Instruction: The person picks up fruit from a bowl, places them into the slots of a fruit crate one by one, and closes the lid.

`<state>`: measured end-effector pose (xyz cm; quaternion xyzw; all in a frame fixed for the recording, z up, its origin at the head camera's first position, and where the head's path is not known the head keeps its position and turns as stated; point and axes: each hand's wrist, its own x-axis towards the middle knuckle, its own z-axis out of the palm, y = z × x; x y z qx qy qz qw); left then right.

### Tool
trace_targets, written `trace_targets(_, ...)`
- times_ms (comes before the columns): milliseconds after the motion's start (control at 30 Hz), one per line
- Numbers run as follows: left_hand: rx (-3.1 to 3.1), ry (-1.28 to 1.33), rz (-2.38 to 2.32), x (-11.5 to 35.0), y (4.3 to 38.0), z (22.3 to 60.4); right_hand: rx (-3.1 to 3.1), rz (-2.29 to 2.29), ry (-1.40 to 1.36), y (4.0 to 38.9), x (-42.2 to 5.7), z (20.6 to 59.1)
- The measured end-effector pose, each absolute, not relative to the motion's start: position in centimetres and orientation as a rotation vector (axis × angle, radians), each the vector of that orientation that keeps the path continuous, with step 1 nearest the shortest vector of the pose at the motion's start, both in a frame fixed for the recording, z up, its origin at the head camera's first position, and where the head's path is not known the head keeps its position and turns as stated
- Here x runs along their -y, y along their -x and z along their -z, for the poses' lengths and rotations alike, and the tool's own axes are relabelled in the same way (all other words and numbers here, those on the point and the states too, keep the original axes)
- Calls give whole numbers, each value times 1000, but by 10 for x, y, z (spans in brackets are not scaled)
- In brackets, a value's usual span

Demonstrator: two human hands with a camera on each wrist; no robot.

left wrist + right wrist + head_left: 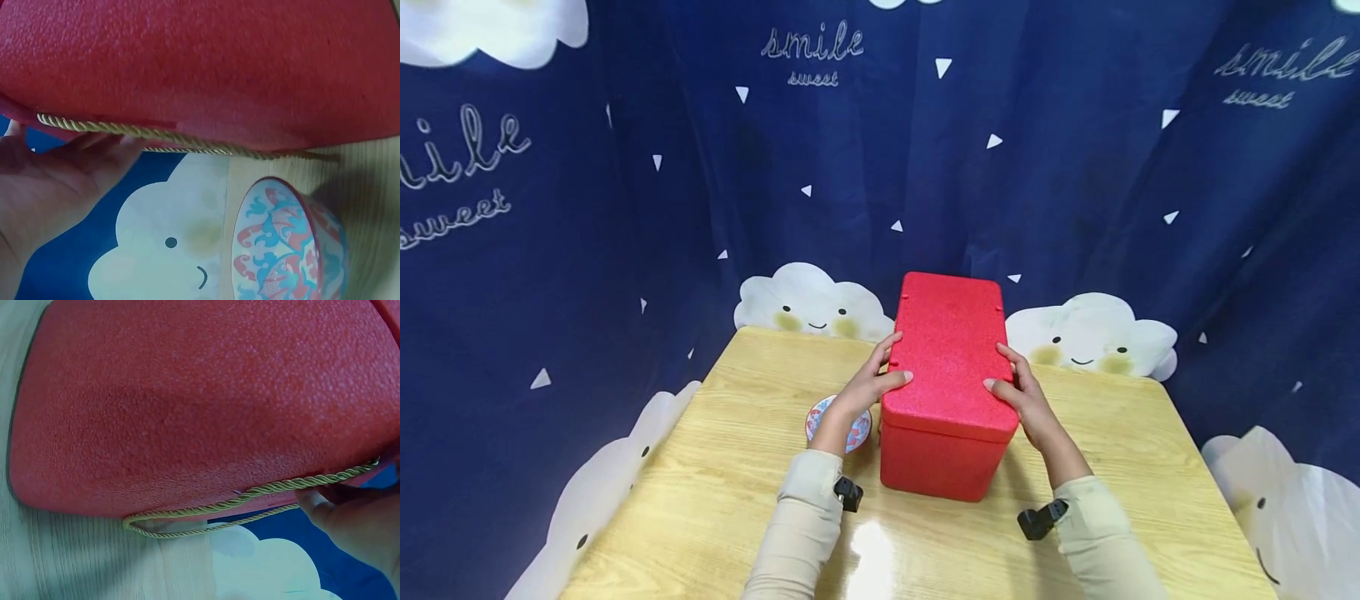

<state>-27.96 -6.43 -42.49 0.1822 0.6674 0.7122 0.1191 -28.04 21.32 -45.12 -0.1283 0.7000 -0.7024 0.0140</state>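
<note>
A red foam box (943, 462) with its lid (951, 342) on stands lengthwise on the table. My left hand (865, 387) holds the lid's left edge, thumb on top and fingers down the side. On the opposite edge, my right hand (1030, 400) has the same hold. Twisted gold cord handles hang on the box's sides: one cord (187, 140) passes by the left fingers, the other cord (281, 485) by the right fingers. Part of each hand's fingers is hidden. Left of the box, partly behind my left wrist, sits a patterned bowl (275, 250).
The light wooden table (752, 417) carries the box and the bowl. A dark blue curtain (850, 167) with white clouds and triangles hangs behind the table and along its sides.
</note>
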Motion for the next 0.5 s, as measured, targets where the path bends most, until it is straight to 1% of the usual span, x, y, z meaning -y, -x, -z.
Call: trace_targets(500, -1962, -550, -2068, 67, 284, 432, -2290, 2105, 374, 276, -213, 451)
